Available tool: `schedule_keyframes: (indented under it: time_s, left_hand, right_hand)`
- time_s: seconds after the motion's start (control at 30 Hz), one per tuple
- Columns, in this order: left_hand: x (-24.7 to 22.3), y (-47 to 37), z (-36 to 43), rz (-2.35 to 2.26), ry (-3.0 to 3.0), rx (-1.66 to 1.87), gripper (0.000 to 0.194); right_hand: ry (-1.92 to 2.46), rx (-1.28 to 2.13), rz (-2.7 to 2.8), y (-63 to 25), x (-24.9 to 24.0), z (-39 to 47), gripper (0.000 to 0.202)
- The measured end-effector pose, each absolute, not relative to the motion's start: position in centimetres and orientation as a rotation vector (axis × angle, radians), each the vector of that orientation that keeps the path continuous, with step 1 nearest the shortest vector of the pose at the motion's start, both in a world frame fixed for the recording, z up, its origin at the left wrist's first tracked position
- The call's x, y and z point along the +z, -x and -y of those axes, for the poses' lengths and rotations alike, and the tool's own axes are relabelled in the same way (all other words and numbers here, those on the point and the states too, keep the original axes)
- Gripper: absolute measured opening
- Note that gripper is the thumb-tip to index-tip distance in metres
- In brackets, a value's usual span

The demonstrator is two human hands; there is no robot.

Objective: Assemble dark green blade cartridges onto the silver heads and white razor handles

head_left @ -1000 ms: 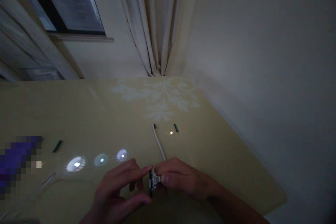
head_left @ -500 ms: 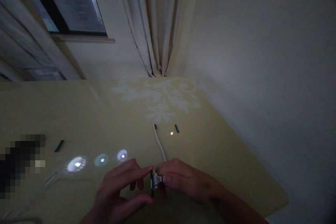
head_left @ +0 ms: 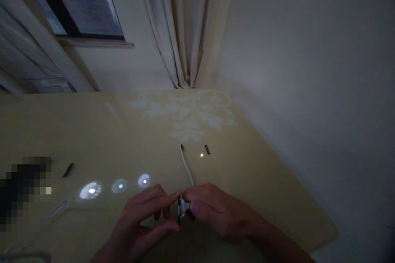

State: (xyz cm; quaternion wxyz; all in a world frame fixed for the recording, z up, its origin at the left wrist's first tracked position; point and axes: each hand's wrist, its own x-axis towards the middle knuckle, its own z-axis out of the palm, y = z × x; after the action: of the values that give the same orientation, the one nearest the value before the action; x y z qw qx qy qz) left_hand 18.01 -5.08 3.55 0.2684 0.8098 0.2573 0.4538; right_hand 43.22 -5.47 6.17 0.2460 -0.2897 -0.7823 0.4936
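Note:
In the head view, my left hand is closed in a wide pinch, index finger and thumb at the two ends of a narrow dark strip. Against the strip's right side sits a small shiny silver or clear piece. My right hand grips that piece between thumb and curled fingers, which cover most of it. Beyond the right hand a toothbrush with a white handle and dark bristles lies on the table, its near end hidden. Another short dark strip lies to its right.
The glossy yellowish table has a pale floral pattern and reflected lights. A dark green strip lies at the left, near a thin clear object and a pixelated dark patch. A wall borders the right side.
Both hands, with the strip and shiny piece, have shifted very slightly up in the picture. The left thumb is now a little nearer the strip's lower end. The table items stay put.

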Motion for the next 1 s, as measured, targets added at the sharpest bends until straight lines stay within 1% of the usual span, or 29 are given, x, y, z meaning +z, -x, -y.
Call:
schedule_keyframes:
  time_s: [0.47, 0.7, 1.0]
  left_hand:
    - [3.8, -18.4, 5.1, -0.696, -2.13, 1.232, 0.038]
    - [3.9, -18.4, 5.0, -0.672, -2.111, 1.188, 0.04]
    - [3.9, -18.2, 4.9, -0.653, -2.063, 1.184, 0.042]
  right_hand:
    - [0.828, 1.316, 2.13, -43.3, 6.2, 5.7, 0.046]
    - [0.671, 1.594, 2.006, -43.6, 6.0, 4.8, 0.049]
    - [0.586, 1.661, 1.97, -43.7, 5.7, 4.7, 0.052]
